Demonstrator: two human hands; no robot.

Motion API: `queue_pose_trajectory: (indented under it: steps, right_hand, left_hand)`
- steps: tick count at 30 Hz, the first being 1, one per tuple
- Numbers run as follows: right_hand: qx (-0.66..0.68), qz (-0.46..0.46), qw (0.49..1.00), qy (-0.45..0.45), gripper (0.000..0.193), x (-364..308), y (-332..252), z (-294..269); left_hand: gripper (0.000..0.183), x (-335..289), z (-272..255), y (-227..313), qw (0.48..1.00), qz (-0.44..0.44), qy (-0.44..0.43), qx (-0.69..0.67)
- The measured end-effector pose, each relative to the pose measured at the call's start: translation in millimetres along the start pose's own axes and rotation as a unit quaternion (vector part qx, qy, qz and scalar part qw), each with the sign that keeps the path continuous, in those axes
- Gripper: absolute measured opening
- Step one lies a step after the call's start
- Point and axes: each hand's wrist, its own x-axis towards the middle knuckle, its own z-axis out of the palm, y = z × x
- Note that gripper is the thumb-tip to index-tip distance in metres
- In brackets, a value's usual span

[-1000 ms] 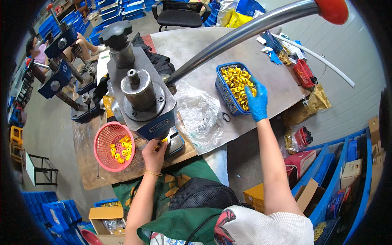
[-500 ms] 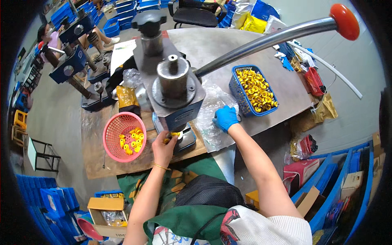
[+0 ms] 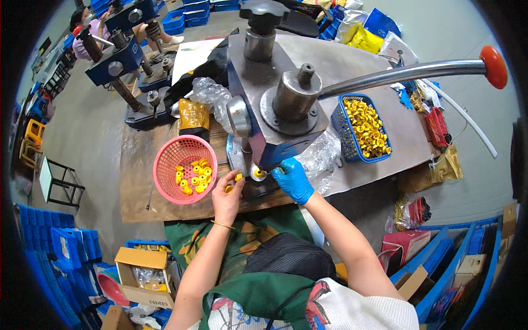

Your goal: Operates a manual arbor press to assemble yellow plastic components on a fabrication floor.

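Under the head of a hand press [image 3: 289, 110] a small yellow piece [image 3: 258, 172] sits on a round white seat. My bare left hand [image 3: 225, 201], just left of the seat, pinches a yellow plastic piece [image 3: 238, 177] between thumb and finger; another yellow bit shows in its curled fingers. My right hand [image 3: 296, 181], in a blue glove, is at the right of the seat below the press head. Its fingertips are drawn together, and whatever they hold is too small to name. The press lever [image 3: 407, 72] with its red knob reaches out to the right.
A pink basket [image 3: 159, 175] with several yellow pieces stands left of my left hand. A blue basket [image 3: 345, 140] full of yellow pieces stands at the right, beside clear plastic sheeting [image 3: 322, 157]. More presses [image 3: 118, 60] stand far left, where another person [image 3: 88, 33] sits.
My right hand has come left from the plastic sheeting to the press seat. My left hand has drawn back a little from the seat. The whole view has shifted.
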Motion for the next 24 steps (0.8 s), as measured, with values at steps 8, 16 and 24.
queue_pose_trajectory:
  steps: [8,16,24]
  right_hand:
    - [0.051,0.007,0.991,-0.125,0.026,-4.9,30.1,17.2]
    - [0.659,-0.16,0.735,-0.019,0.041,84.2,-145.3,-218.6]
    - [0.199,-0.228,0.952,0.052,0.075,-24.6,-169.3,-249.8]
  left_hand:
    - [0.029,2.2,2.2,-20.8,0.995,0.086,-0.009,0.057]
    - [0.041,-10.1,6.8,25.1,0.946,0.189,-0.109,0.24]
    - [0.04,-6.4,18.1,27.6,0.949,0.196,-0.112,0.223]
